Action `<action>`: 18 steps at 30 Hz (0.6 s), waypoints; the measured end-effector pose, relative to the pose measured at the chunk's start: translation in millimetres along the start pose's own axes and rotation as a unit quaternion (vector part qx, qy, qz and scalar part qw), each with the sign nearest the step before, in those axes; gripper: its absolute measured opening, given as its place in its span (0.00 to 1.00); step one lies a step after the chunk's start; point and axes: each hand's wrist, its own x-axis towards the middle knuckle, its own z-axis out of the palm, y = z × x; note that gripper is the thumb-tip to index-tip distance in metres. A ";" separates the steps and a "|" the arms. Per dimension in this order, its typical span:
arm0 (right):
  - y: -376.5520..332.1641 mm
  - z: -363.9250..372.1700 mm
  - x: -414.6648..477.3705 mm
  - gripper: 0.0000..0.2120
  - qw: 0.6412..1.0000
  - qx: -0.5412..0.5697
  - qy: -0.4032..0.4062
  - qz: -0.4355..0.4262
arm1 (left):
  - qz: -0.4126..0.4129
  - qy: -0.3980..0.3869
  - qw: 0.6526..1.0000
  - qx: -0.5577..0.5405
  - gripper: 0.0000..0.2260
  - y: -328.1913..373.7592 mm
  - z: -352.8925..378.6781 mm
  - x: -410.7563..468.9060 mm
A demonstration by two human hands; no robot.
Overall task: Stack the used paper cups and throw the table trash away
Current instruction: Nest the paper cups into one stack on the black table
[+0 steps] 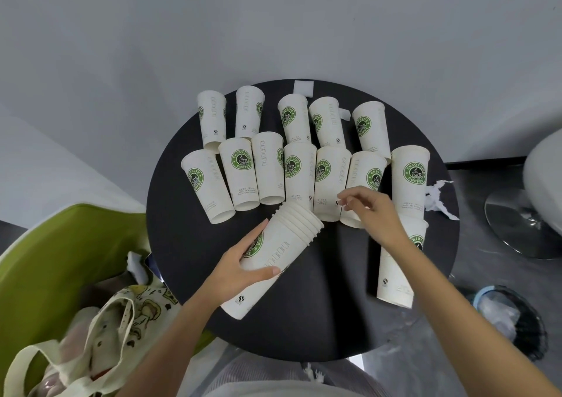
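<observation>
Left hand (240, 272) grips the stack (282, 244) near the table's (319, 305) front edge, thumb over it and fingers pressed together behind. The stack is tilted, rims pointing toward the table's centre. Right hand (374, 211) hovers over the nearer row of loose cups (240, 174), fingers loosely curled; whether they touch one I cannot tell. One more cup (395, 269) sits under that forearm. Tissue (438, 196) lies at the right edge. Bin (511, 317) stands on the floor, right.
</observation>
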 end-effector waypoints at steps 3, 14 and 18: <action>16.1 -26.0 3.5 0.11 0.996 -0.084 0.028 0.021 | 0.002 -0.008 1.000 -0.003 0.39 0.9 1.9 3.3; 62.2 -73.7 -0.7 0.08 0.964 -0.233 0.076 0.103 | 0.004 -0.024 1.000 0.006 0.39 4.9 7.2 10.9; 63.9 -75.8 -2.6 0.08 0.960 -0.243 0.062 0.126 | 0.003 -0.026 1.000 0.007 0.39 4.2 7.4 12.6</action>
